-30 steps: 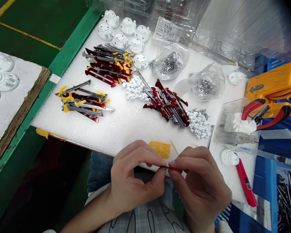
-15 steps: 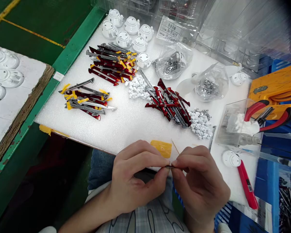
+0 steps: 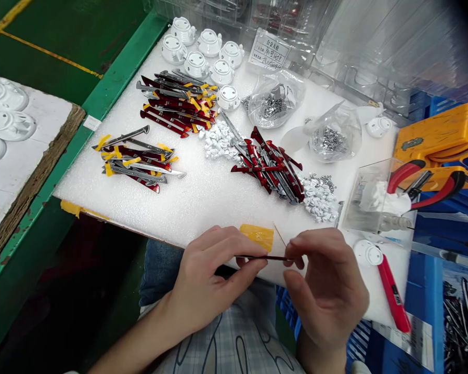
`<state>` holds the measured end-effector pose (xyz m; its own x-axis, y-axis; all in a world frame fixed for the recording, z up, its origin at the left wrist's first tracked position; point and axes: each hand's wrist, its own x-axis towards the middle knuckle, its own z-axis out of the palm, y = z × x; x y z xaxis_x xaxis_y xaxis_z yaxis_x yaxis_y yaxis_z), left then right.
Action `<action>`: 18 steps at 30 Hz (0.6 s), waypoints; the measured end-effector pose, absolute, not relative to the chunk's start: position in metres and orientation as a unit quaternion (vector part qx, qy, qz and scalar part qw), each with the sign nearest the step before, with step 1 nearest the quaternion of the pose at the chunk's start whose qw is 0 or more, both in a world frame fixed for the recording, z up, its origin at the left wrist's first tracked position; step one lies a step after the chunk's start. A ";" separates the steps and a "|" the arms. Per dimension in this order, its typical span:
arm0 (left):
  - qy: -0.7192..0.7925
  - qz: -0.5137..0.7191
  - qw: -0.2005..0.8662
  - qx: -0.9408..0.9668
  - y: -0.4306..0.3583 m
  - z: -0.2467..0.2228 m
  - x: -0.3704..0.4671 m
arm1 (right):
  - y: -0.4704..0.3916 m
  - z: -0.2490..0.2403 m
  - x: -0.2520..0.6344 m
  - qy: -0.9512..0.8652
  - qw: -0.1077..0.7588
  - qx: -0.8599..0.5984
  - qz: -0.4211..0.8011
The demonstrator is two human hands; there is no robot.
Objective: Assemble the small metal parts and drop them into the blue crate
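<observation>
Left fingers (image 3: 254, 269) pinch the thin, dark, straight strip (image 3: 276, 258) — I see its long axis running sideways, right end at my right fingers (image 3: 298, 248), their thumb spread away.

The strip (image 3: 275, 257) is thin, straight and dark, turned so that mostly its narrow edge shows; its broad faces cannot be made out. It lies almost level, running left to right, before the near edge of the bench (image 3: 206, 200). The left hand (image 3: 214, 278) pinches it between thumb and fingers, a short length showing behind the pinch. Its other end meets the right hand's (image 3: 329, 283) fingertips; whether they grip cannot be told.
</observation>
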<state>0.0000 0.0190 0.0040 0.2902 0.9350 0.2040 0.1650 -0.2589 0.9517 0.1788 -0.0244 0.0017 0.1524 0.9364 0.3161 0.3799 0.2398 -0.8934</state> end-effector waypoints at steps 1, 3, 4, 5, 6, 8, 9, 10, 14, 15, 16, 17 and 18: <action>0.411 0.430 0.452 0.664 0.018 0.004 0.001 | -0.025 0.001 0.180 -0.601 0.507 -0.554 0.276; 0.420 0.444 0.471 0.636 0.017 0.004 0.002 | -0.026 0.000 0.184 -0.615 0.488 -0.554 0.278; 0.430 0.455 0.483 0.612 0.017 0.003 0.002 | -0.026 -0.001 0.186 -0.617 0.485 -0.555 0.275; 0.442 0.465 0.494 0.586 0.016 0.002 0.002 | -0.027 -0.002 0.188 -0.616 0.486 -0.558 0.271; 0.454 0.474 0.503 0.562 0.016 0.002 0.002 | -0.028 -0.004 0.190 -0.612 0.487 -0.563 0.265; 0.463 0.484 0.520 0.529 0.015 0.001 0.001 | -0.030 -0.006 0.194 -0.606 0.486 -0.576 0.256; 0.460 0.488 0.529 0.521 0.014 0.002 0.000 | -0.031 -0.007 0.195 -0.604 0.483 -0.581 0.255; 0.454 0.491 0.536 0.516 0.014 0.003 0.000 | -0.033 -0.007 0.196 -0.603 0.479 -0.584 0.257; 0.441 0.500 0.544 0.510 0.012 0.008 0.001 | -0.037 -0.008 0.195 -0.608 0.469 -0.581 0.270; 0.439 0.502 0.544 0.510 0.012 0.010 0.002 | -0.037 -0.008 0.195 -0.610 0.468 -0.579 0.271; 0.436 0.504 0.544 0.511 0.013 0.011 0.002 | -0.037 -0.008 0.194 -0.612 0.468 -0.577 0.271; 0.432 0.507 0.543 0.511 0.013 0.012 0.003 | -0.037 -0.008 0.194 -0.614 0.469 -0.574 0.270; 0.428 0.510 0.542 0.512 0.014 0.013 0.003 | -0.037 -0.009 0.194 -0.616 0.471 -0.571 0.269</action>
